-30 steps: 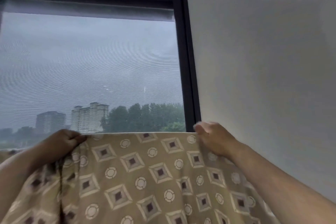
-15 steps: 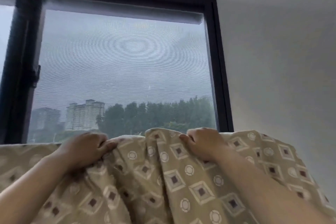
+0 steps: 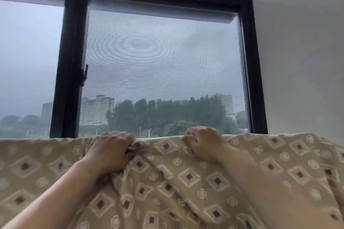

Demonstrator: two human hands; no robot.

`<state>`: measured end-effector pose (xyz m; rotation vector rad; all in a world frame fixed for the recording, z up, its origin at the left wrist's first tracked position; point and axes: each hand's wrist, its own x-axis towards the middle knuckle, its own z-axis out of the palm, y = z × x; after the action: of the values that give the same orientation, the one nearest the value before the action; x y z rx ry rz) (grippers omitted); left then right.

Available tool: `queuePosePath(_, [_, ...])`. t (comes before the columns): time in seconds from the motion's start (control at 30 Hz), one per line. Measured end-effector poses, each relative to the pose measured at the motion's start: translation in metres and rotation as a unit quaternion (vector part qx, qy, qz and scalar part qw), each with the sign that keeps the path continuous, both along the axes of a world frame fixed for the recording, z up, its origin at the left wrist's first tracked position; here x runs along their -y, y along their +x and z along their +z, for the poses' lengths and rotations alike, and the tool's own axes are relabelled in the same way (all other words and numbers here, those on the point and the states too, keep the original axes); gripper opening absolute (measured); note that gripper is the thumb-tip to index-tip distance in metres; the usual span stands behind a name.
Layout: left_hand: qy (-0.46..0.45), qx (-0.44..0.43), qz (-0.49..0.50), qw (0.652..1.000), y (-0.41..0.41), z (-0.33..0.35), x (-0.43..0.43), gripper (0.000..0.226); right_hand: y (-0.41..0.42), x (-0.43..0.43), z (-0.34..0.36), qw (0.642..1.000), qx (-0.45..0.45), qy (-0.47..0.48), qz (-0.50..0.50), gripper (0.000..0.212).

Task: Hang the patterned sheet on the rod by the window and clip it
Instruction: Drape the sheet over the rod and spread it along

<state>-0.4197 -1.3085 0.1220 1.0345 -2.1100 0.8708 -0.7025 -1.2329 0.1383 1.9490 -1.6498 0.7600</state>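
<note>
The patterned sheet (image 3: 188, 176) — beige, printed with diamonds and small rings — stretches across the whole lower part of the view, its top edge running level just below the window (image 3: 163, 72). Both hands grip it at that edge, near each other. The left hand (image 3: 111, 151) has its fingers curled over a bunched fold of cloth; the right hand (image 3: 203, 143) pinches the edge with curled fingers. Below them the cloth hangs in loose folds. Whatever carries the sheet is hidden under the fabric — the rod cannot be made out. A dark window frame (image 3: 71, 65) stands behind, a pale wall (image 3: 297, 61) to the right
</note>
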Motion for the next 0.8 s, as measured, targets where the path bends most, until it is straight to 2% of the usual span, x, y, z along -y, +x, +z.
queuePosePath(0.1, [0.059, 0.011, 0.002, 0.998, -0.005, 0.005, -0.014, 0.043, 0.052, 0.012, -0.003, 0.999, -0.038, 0.005, 0.025, 0.033])
queuePosePath(0.2, [0.096, -0.026, -0.051, 0.994, 0.021, 0.003, -0.016, 0.062, 0.067, 0.015, -0.012, 0.996, -0.061, -0.07, -0.006, 0.04])
queuePosePath(0.27, [0.09, -0.06, -0.062, 0.992, 0.051, 0.0, -0.013, 0.072, 0.072, 0.012, -0.017, 0.994, -0.061, -0.088, -0.01, 0.039])
queuePosePath(0.33, [0.073, -0.114, -0.041, 0.99, 0.088, 0.002, -0.004, 0.068, 0.077, 0.008, -0.015, 0.996, -0.045, -0.081, -0.009, 0.035])
queuePosePath(0.4, [0.082, -0.148, 0.002, 0.986, 0.131, 0.004, 0.006, 0.054, 0.082, 0.005, -0.014, 0.996, -0.034, -0.074, -0.024, 0.031])
queuePosePath(0.47, [0.108, -0.138, 0.035, 0.984, 0.171, 0.006, 0.014, 0.047, 0.089, 0.002, -0.013, 0.997, -0.024, -0.053, -0.057, 0.035])
queuePosePath(0.57, [0.116, -0.107, 0.025, 0.987, 0.206, 0.007, 0.022, 0.036, 0.117, -0.001, -0.01, 0.995, 0.003, -0.015, -0.097, 0.041])
queuePosePath(0.7, [0.15, -0.097, -0.068, 0.982, 0.22, 0.021, 0.028, 0.027, 0.205, 0.019, -0.003, 0.998, 0.023, 0.001, -0.054, 0.041])
queuePosePath(0.8, [0.171, -0.077, -0.123, 0.974, 0.232, 0.028, 0.034, 0.03, 0.272, 0.035, 0.003, 0.998, 0.053, -0.017, -0.031, 0.043])
